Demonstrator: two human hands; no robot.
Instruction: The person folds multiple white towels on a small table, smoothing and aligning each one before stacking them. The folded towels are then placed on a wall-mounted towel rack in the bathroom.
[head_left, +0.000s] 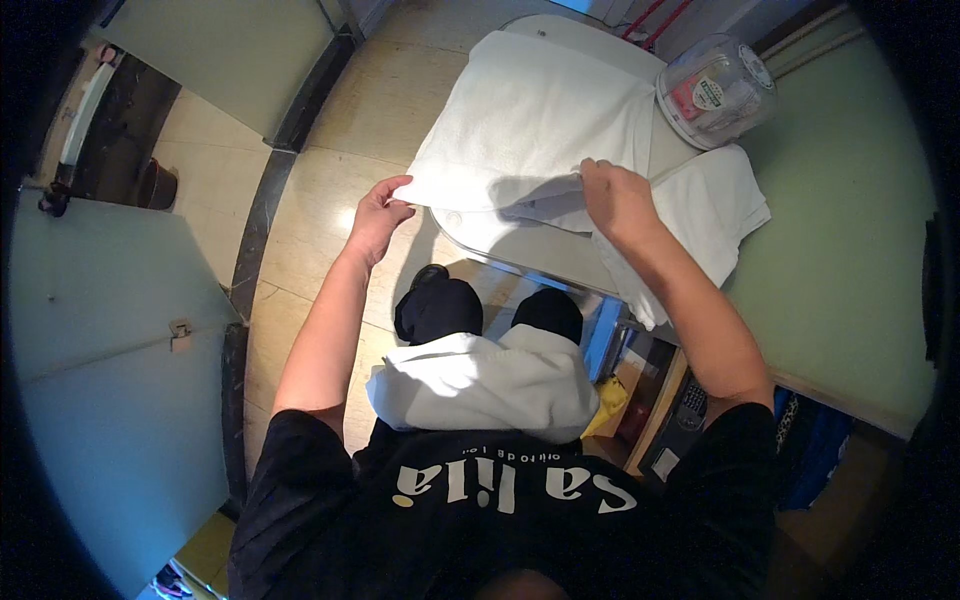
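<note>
A white towel (547, 112) lies spread over a white table (480, 231) with rounded corners. My left hand (384, 217) pinches its near left corner between thumb and fingers, just beyond the table's edge. My right hand (619, 196) grips the towel's near edge further right, its fingertips partly hidden behind the hand. A shadow falls across the cloth between the hands. Beside and beneath my right forearm lies another white cloth (705, 210), part of it hanging over the near edge. A further white cloth (480, 382) rests across my lap.
An upturned-looking clear plastic container (716, 94) with a label stands at the table's back right. Frosted glass panels (832, 225) rise at the right and left. A brown pot (159, 184) is on the floor at left. Shelves with a yellow item (609, 405) sit below the table.
</note>
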